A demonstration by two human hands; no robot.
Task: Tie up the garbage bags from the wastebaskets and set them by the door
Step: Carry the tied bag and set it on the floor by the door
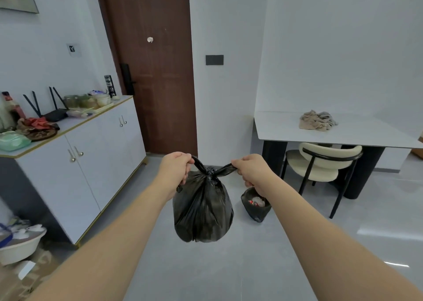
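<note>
Am pulling knot tight: left hand (175, 166) and right hand (248, 168) each gripping tail of black garbage bag (202, 211), hanging midair before door (155, 72). Next: setting it down there, probably.

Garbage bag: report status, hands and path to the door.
Left hand and right hand each grip a knot tail. Garbage bag knotted, hanging off the floor. Second bag open on floor. Floor to door unobstructed.

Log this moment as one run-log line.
phase: tying knot | left hand: grips bag end | right hand: grips other end | garbage bag: held up | second bag: open on floor
</note>
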